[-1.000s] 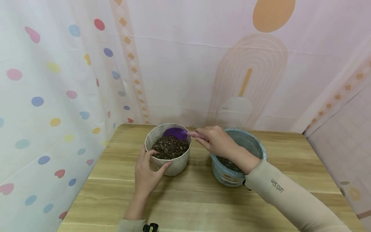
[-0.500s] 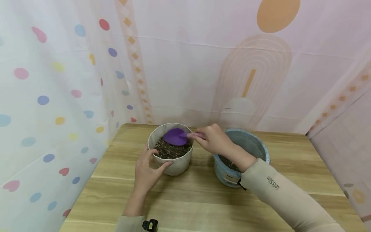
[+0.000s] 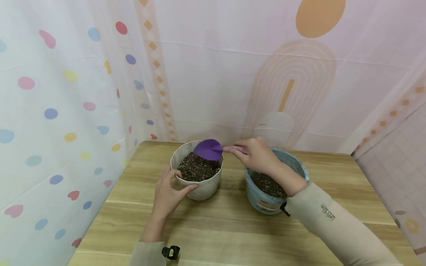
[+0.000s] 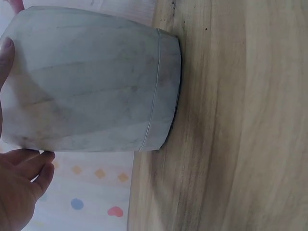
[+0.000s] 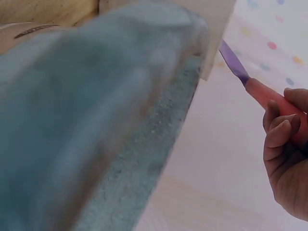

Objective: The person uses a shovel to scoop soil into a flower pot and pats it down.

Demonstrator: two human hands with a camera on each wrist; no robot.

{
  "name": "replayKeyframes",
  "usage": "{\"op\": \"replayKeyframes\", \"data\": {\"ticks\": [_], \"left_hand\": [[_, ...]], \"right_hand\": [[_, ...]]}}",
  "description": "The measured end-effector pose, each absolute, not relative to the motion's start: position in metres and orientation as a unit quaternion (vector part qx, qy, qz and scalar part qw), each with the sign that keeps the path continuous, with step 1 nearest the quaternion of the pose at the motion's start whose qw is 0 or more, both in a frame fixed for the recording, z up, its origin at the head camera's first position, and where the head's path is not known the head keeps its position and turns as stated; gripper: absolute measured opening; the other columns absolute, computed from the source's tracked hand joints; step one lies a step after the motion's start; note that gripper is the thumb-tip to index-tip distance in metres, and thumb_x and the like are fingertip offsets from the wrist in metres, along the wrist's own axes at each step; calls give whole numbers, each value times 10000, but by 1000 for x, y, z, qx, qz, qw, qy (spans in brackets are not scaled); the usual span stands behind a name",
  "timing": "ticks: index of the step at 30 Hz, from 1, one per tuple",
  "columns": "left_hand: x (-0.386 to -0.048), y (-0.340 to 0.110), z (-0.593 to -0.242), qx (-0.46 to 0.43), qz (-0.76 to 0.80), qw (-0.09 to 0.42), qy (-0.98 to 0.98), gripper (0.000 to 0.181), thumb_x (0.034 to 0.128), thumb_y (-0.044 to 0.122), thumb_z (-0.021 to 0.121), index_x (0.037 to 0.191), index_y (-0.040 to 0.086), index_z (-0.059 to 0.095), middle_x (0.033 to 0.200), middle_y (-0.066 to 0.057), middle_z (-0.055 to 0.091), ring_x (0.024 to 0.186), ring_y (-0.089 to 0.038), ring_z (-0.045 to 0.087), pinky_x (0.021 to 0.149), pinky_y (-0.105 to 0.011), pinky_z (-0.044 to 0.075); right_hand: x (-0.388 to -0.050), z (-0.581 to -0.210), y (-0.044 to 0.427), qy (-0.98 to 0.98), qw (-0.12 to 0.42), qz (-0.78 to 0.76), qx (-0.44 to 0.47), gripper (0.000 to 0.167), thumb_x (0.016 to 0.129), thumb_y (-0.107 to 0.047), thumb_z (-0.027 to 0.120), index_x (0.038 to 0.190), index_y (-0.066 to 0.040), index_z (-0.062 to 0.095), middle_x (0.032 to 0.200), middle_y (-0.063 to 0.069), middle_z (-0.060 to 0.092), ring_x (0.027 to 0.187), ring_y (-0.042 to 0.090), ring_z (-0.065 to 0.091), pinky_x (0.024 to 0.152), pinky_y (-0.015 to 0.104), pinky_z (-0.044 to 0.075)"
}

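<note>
My right hand (image 3: 257,155) grips the pink handle of a hand trowel (image 3: 209,149). Its purple blade is over the back right part of a white plant pot (image 3: 208,188), near rim height. Dark soil (image 3: 198,168) lies inside that pot. My left hand (image 3: 168,192) holds the pot's near left rim, fingertips over the edge and thumb on the outer wall. In the left wrist view, the left hand (image 4: 19,183) is against the pot's side. The right wrist view has the right hand (image 5: 288,149) curled round the trowel handle (image 5: 267,94).
A blue bucket (image 3: 261,201) with soil in it stands right of the pot, below my right forearm. Both stand on a wooden table (image 3: 213,232). Behind the table hangs a patterned curtain (image 3: 206,92), which also runs along the left side.
The trowel blade has risen from the soil inside the pot to about rim height, and my right hand has moved up and slightly right. The left hand keeps its hold on the pot.
</note>
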State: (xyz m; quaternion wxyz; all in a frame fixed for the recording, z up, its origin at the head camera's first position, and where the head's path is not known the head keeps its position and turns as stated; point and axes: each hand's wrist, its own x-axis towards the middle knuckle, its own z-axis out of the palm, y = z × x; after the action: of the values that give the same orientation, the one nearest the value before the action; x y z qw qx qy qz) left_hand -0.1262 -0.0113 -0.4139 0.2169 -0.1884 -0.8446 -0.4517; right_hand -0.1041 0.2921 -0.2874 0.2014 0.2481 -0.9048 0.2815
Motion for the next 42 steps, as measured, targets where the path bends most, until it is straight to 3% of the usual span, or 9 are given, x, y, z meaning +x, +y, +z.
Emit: {"op": "replayKeyframes", "data": {"ticks": [5, 9, 12, 21, 25, 29, 32, 37, 42], "left_hand": [[-128, -10, -412, -189, -452, 207, -847, 541, 607, 324, 987, 891, 175, 552, 1503, -287, 447, 1394, -496, 400, 1120, -642, 336], [-130, -9, -411, -191, -447, 206, -849, 537, 602, 340, 987, 878, 167, 560, 1511, -300, 426, 1368, -499, 433, 1101, -633, 366], [-131, -9, -410, -191, -444, 207, -851, 543, 593, 333, 991, 876, 152, 564, 1505, -310, 425, 1358, -500, 443, 1101, -622, 376], [-128, -11, -408, -180, -440, 193, -858, 542, 604, 341, 985, 871, 145, 556, 1506, -328, 406, 1364, -520, 422, 1102, -642, 360], [-127, -13, -407, -174, -436, 191, -862, 543, 603, 343, 986, 873, 155, 553, 1515, -325, 395, 1374, -518, 411, 1108, -644, 351], [-126, -14, -406, -173, -440, 195, -860, 545, 592, 333, 992, 872, 162, 556, 1517, -323, 395, 1382, -505, 408, 1115, -636, 348], [-126, -14, -404, -176, -442, 199, -857, 542, 589, 330, 994, 861, 169, 554, 1516, -318, 401, 1383, -495, 413, 1118, -627, 351], [-129, -16, -401, -180, -439, 191, -860, 537, 575, 336, 996, 825, 175, 549, 1510, -332, 394, 1375, -519, 409, 1107, -659, 342], [-132, -19, -398, -181, -432, 175, -866, 532, 552, 347, 1001, 783, 175, 554, 1477, -354, 418, 1355, -546, 419, 1086, -688, 343]], "right_hand": [[-98, -280, 310, -898, 165, 342, 223, 219, 985, -135, 672, 1099, 36, 751, 1016, 135, 765, 778, 189, 720, 646, 302, 577], [-91, -274, 331, -897, 184, 344, 208, 207, 990, -170, 672, 1130, -54, 771, 1031, 77, 769, 924, 213, 746, 788, 353, 598], [-82, -268, 347, -904, 191, 334, 186, 204, 993, -212, 674, 1135, -114, 784, 1031, 44, 772, 968, 189, 740, 814, 359, 594], [-44, -258, 399, -928, 172, 306, 121, 212, 1002, -253, 662, 1057, -91, 787, 900, 25, 771, 674, 121, 625, 589, 255, 498], [-28, -258, 421, -933, 161, 304, 102, 183, 996, -223, 670, 1016, -87, 791, 794, -14, 735, 655, 98, 607, 542, 259, 473], [-15, -259, 441, -935, 129, 322, 77, 206, 997, -198, 663, 1024, -30, 779, 728, 1, 683, 523, 93, 529, 452, 275, 441], [-10, -264, 453, -937, 85, 334, 55, 293, 1006, -205, 646, 1114, 51, 740, 777, 63, 718, 483, 88, 506, 399, 281, 409], [-12, -283, 456, -954, 34, 291, 53, 303, 996, -183, 652, 1120, 83, 723, 912, 108, 770, 570, 97, 574, 481, 273, 452], [-22, -303, 448, -962, 32, 258, 81, 173, 959, -163, 691, 986, -10, 767, 880, 60, 762, 629, 85, 589, 593, 302, 511]]}}
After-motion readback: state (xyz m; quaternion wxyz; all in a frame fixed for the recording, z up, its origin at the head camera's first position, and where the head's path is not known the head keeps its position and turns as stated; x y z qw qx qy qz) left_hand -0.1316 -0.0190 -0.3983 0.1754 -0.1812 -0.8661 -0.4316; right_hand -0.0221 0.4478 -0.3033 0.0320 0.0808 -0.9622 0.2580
